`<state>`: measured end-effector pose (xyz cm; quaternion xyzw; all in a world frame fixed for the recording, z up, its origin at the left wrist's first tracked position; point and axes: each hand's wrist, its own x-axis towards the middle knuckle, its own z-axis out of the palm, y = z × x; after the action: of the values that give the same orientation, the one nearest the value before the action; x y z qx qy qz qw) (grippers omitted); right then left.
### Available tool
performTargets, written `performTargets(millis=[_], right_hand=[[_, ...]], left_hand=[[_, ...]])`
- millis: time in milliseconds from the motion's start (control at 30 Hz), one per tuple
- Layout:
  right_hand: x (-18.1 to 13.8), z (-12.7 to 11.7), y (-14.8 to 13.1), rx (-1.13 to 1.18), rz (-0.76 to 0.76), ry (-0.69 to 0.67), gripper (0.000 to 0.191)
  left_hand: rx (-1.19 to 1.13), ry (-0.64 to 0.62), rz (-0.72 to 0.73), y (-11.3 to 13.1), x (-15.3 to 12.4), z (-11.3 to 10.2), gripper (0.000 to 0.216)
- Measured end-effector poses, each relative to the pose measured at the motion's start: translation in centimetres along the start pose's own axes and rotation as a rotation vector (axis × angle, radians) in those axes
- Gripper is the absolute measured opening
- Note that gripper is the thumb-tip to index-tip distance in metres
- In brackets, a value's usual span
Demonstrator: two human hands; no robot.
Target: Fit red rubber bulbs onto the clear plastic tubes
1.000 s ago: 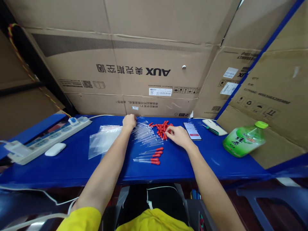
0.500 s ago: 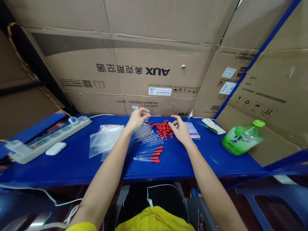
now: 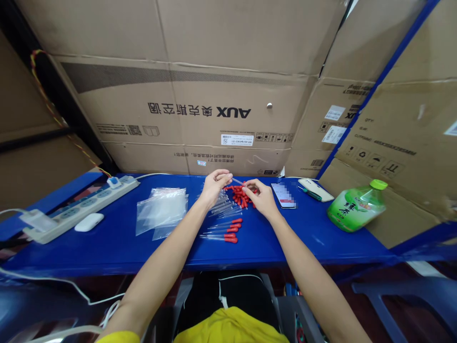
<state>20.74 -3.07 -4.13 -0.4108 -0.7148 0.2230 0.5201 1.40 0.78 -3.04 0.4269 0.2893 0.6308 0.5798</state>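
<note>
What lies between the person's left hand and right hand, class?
In the head view, a thin, clear tube extends from the left hand toward the right hand; small, red, rounded bulbs also show between them.

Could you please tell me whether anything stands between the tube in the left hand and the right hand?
Nothing visible does: the tube points from the left hand towards the right hand, above the red caps in the picture.

You are seeing soft light. Left of the bottle (image 3: 357,208), the table (image 3: 310,238) is glinting faintly; right of it, edges are smearing.
</note>
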Motion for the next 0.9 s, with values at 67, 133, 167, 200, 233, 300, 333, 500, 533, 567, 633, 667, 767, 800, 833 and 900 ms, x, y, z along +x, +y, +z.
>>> performTargets(millis=[67,133,167,200,233,300,333,500,533,567,633,667,767,800,833,900], right_hand=[[-0.1,0.2,-0.1,-0.008,-0.013,0.015,0.023],[-0.1,0.4,-0.2,-0.025,-0.023,0.038,0.022],[-0.1,0.4,-0.3,-0.031,-0.024,0.047,0.023],[-0.1,0.5,-0.3,-0.038,-0.024,0.055,0.023],[-0.2,0.5,-0.3,-0.047,-0.025,0.063,0.024],[-0.2,0.6,-0.3,-0.063,-0.028,0.073,0.024],[-0.2,0.6,-0.4,-0.068,-0.029,0.074,0.024],[-0.3,1.0,-0.2,-0.078,-0.03,0.05,0.021],[-0.4,1.1,-0.2,-0.076,-0.029,0.044,0.021],[-0.4,1.2,-0.1,-0.073,-0.027,0.039,0.022],[-0.4,1.4,0.0,-0.058,-0.02,0.044,0.023],[-0.4,1.4,0.1,-0.052,-0.014,0.051,0.024],[-0.4,1.4,0.2,-0.047,0.001,0.069,0.026],[-0.4,1.4,0.3,-0.049,0.002,0.069,0.027],[-0.4,1.5,0.3,-0.053,-0.001,0.067,0.027],[-0.4,1.6,0.4,-0.059,-0.012,0.065,0.027]], left_hand=[[-0.068,-0.016,-0.011,-0.2,-0.1,0.3,0.04],[-0.128,-0.063,-0.048,-0.3,-0.3,0.5,0.037],[-0.155,-0.087,-0.072,-0.3,-0.4,0.6,0.036],[-0.179,-0.112,-0.098,-0.3,-0.6,0.7,0.035],[-0.2,-0.134,-0.122,-0.3,-0.7,0.8,0.036],[-0.236,-0.176,-0.155,-0.4,-0.9,1.0,0.04],[-0.256,-0.199,-0.164,-0.4,-1.0,1.1,0.042],[-0.41,-0.293,-0.221,-0.6,-1.9,1.9,0.05],[-0.423,-0.299,-0.226,-0.5,-2.1,2.1,0.051],[-0.421,-0.303,-0.224,-0.5,-2.3,2.3,0.053],[-0.387,-0.312,-0.209,-0.4,-2.6,2.7,0.057],[-0.365,-0.316,-0.202,-0.4,-2.7,2.8,0.058],[-0.338,-0.337,-0.214,-0.3,-2.8,2.8,0.059],[-0.344,-0.348,-0.227,-0.3,-2.8,2.8,0.058],[-0.353,-0.359,-0.24,-0.2,-2.9,2.7,0.057],[-0.373,-0.376,-0.249,-0.2,-2.9,2.7,0.056]])
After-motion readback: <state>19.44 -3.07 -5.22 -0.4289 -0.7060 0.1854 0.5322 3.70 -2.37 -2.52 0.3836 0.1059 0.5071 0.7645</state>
